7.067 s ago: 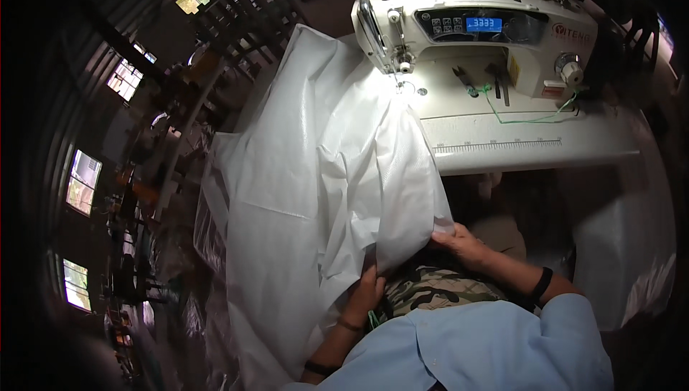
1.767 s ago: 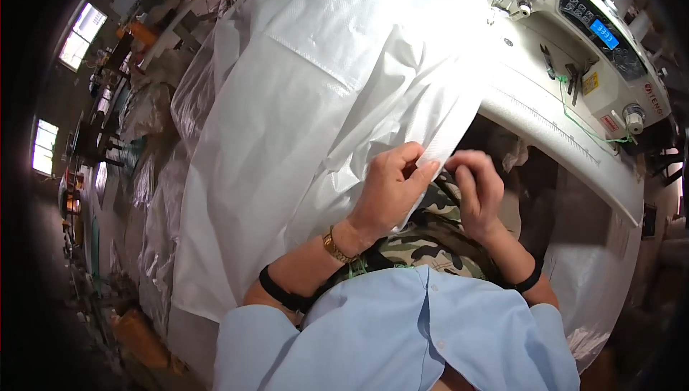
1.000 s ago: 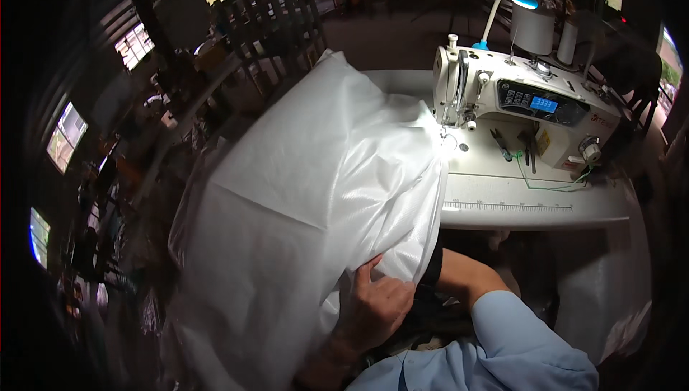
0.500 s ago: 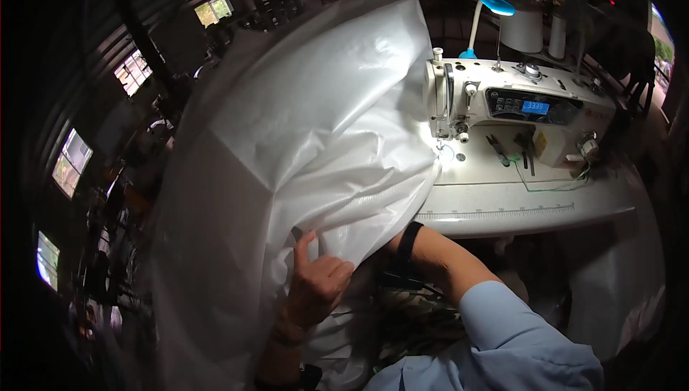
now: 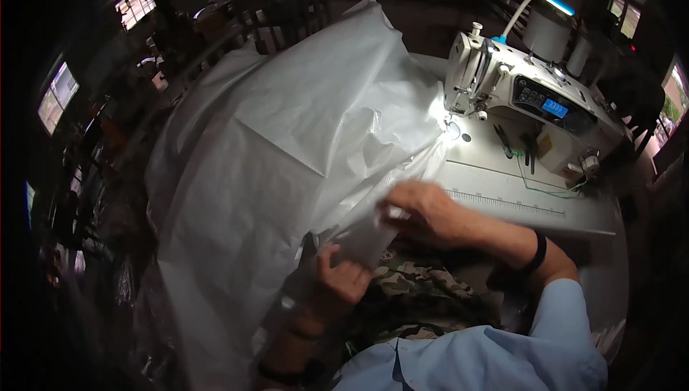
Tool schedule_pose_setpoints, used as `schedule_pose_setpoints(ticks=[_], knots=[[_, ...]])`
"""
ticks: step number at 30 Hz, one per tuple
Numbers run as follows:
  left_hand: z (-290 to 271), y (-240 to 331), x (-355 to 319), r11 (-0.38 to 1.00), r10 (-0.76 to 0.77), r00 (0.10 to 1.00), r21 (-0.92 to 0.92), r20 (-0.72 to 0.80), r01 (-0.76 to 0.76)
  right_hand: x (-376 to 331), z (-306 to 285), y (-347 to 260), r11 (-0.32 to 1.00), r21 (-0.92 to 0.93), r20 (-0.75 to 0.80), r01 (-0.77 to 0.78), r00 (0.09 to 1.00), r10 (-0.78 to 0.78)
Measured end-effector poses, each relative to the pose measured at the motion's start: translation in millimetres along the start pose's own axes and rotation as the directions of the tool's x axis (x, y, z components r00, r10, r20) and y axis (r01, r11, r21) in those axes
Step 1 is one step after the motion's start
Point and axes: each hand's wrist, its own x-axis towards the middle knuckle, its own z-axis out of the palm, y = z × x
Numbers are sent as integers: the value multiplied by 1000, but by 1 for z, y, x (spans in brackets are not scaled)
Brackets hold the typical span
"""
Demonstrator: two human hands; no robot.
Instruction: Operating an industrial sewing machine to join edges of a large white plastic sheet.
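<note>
A large sheet of white woven plastic (image 5: 258, 168) spreads over the left and middle, its right edge reaching the needle area of the white sewing machine (image 5: 517, 90). My left hand (image 5: 344, 276) is closed on the near edge of the sheet, thumb up. Farther right, my right hand (image 5: 423, 212) is curled at the sheet's edge in front of the machine and pinches it; motion blurs its fingertips. A dark band circles my right wrist. Folds run between the hands and the needle, which a small bright light illuminates.
On the machine bed lie snips (image 5: 504, 140) and green thread (image 5: 549, 189), with a printed ruler strip (image 5: 502, 204) along its front. A blue-topped lamp (image 5: 556, 2) and a white thread cone (image 5: 547, 34) stand behind. Camouflage cloth (image 5: 423, 290) covers my lap.
My right hand has come out from beneath the sheet and up to its near edge. My left hand has shifted slightly right and down. The view has turned, and the sheet's folds have moved.
</note>
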Motion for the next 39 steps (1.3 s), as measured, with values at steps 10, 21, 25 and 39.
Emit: schedule_pose_setpoints(ticks=[10,21,25,39], knots=[[18,54,24,993,102,984,-68,145,-93,117,70,103,877,-479,282,-47,938,204],[12,64,11,999,-35,996,8,78,34,47,10,81,995,-36,-133,95,986,-99],[17,65,6,998,-68,998,19,-1,68,-20,-8,36,972,8,95,237,967,-236],[18,74,0,982,-187,978,-26,-90,186,-66,37,-4,862,-171,315,477,855,-411]])
